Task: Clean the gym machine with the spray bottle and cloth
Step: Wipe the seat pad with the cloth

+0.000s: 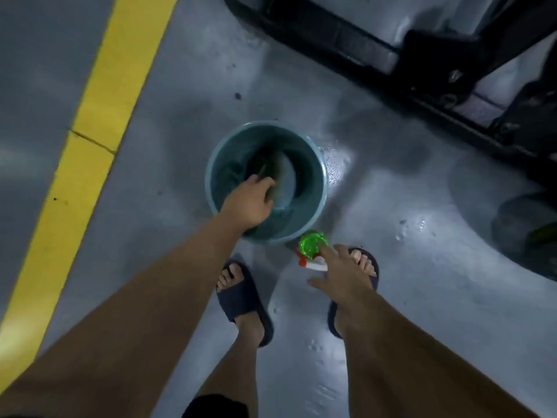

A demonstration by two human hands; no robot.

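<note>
A blue-grey bucket (313, 152) stands on the floor in front of my feet. Inside it lies a dark greenish cloth (272, 167). My left hand (250, 203) reaches into the bucket and its curled fingers grip the cloth. A spray bottle (312, 247) with a green body and a white and red trigger head stands just right of the bucket's near edge. My right hand (343, 276) hovers over the bottle with spread fingers, one fingertip touching it. The gym machine's black frame (391, 55) runs across the upper right.
The grey floor is wet and shiny around the bucket and my sandalled feet (244, 294). A yellow floor stripe (90, 131) runs diagonally on the left. A dark rounded machine part (527, 233) sits low at the right edge.
</note>
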